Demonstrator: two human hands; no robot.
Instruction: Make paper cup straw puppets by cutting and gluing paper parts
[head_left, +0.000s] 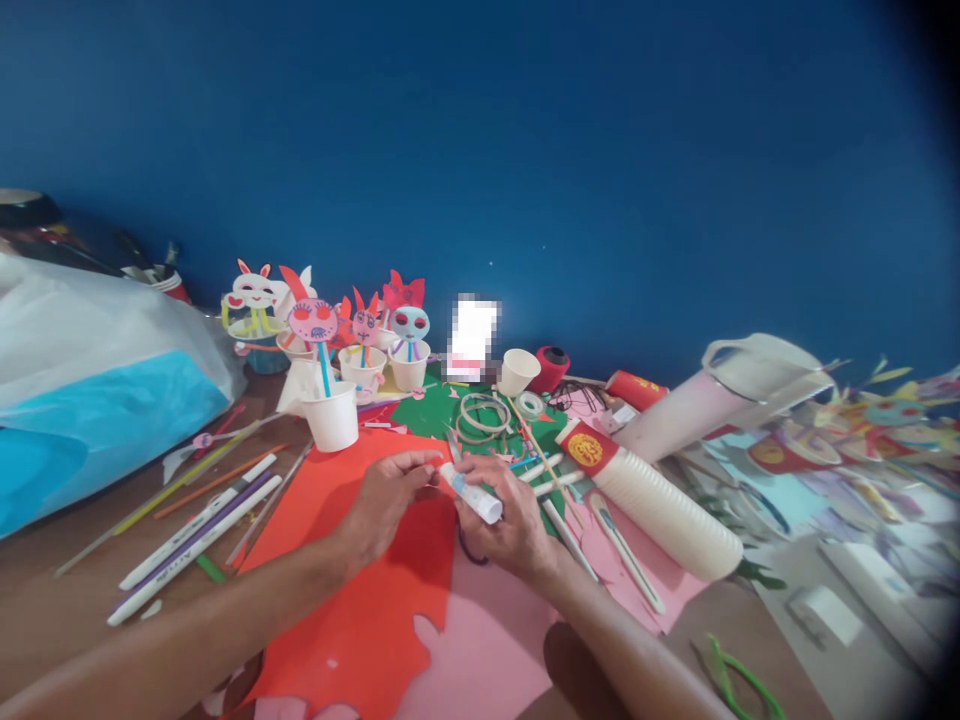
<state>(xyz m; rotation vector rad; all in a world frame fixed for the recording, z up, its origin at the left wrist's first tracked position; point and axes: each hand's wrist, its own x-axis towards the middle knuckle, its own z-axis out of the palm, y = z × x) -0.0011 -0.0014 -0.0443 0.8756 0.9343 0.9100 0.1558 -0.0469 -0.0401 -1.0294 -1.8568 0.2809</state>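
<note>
My right hand (pixel 514 520) is wrapped round a white glue stick (pixel 478 500) with pale blue print, tilted so that one end points toward my left hand. My left hand (pixel 394 500) is closed in a pinch near that end; what its fingers hold is too small to make out. Both hands are above a red sheet of paper (pixel 352 590), whose lower right edge is cut in curves. Under it lies a pink sheet (pixel 487 640). Just beyond the hands are a roll of tape (pixel 530 404) and loops of pale cord or rings (pixel 482 418).
Paper cups with cut-paper faces (pixel 332 415) stand at the back left. Marker pens (pixel 199 535) lie left of the red sheet. To the right are a stack of paper cups (pixel 660 500), a utility knife (pixel 628 553), a pitcher (pixel 720 390) and green-handled scissors (pixel 739 680).
</note>
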